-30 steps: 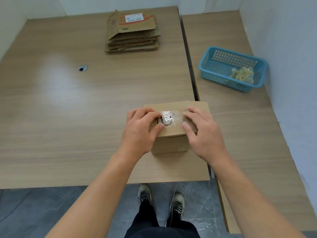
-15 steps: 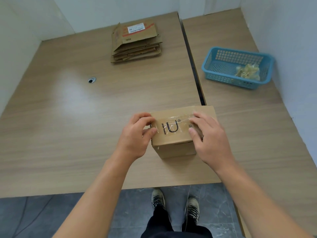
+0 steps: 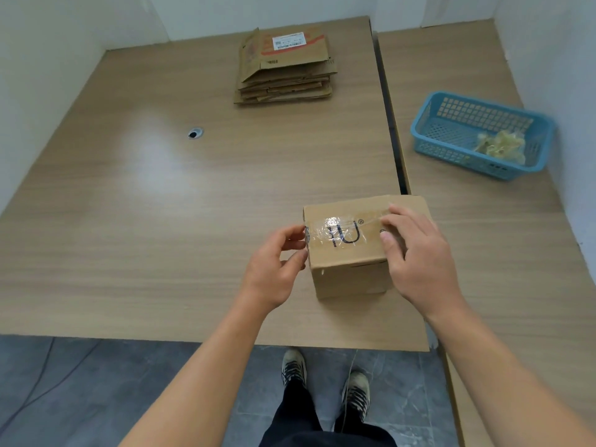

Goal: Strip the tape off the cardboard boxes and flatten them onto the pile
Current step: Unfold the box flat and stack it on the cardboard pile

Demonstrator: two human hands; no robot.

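A small closed cardboard box (image 3: 348,272) stands near the table's front edge, with a black logo on top. Clear tape (image 3: 342,230) runs across its top and down its left side. My left hand (image 3: 274,269) is at the box's left side, with its index fingertip and thumb at the tape end there and a gap between them. My right hand (image 3: 419,253) rests flat on the right part of the top, thumb at the front edge. A pile of flattened boxes (image 3: 287,72) lies at the far middle of the table.
A blue plastic basket (image 3: 451,153) holding a wad of stripped tape (image 3: 500,146) stands on the right-hand table near the wall. A dark gap (image 3: 390,124) divides the two tables. A cable hole (image 3: 195,133) sits in the left table. Walls close in left, back and right.
My left hand slid off the box top to its left side, baring the logo and tape. The right hand stayed on the right part of the top.
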